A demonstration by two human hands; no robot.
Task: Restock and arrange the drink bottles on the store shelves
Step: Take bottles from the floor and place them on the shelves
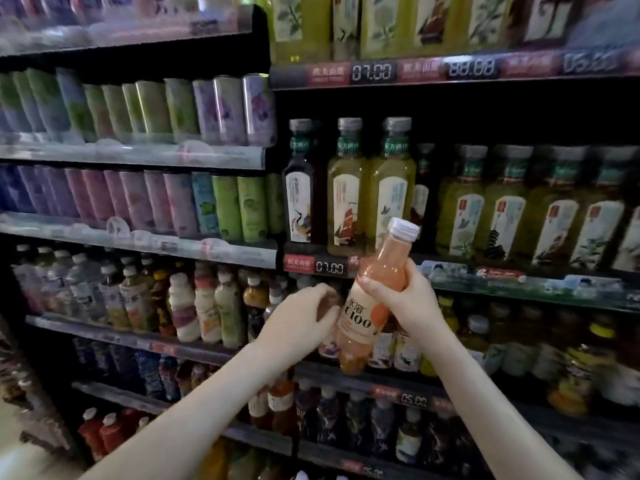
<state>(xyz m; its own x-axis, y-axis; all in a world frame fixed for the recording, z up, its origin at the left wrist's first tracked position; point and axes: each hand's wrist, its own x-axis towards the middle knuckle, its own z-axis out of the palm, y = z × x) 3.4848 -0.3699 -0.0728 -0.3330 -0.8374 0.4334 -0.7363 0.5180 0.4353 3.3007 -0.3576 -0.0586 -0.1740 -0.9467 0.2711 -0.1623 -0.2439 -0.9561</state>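
right hand [405,299]: wrapped tight round the upper part of a juice bottle [363,317], thumb on the side facing me, fingers round the back.
juice bottle: pinkish-orange drink, pale label with big dark print, white cap [403,228]. It's tilted, so the cap pokes up above the right hand and the bottom hangs down and to the left of it, right in front of the shelf edge [408,384].
left hand [298,317]: reaching in just left of the juice bottle's label, fingers curved toward the shelf row behind. The fingertips sit right up against the label, but it's too blurry there, so honestly can't tell if it's holding anything or just touching.
price tag [329,267]: red and black strip reading 07.00, just above the left hand and left of the right thumb.
green tea bottles [391,192]: tall ones with grey caps, standing upright on the shelf above both hands, behind the cap of the held one.
small bottles [204,306]: mixed row, white and yellowish, to the left of the left hand.
dark bottles [329,414]: lower row, under the two wrists.
cans [221,109]: green and purple rows, well up and left of the hands.
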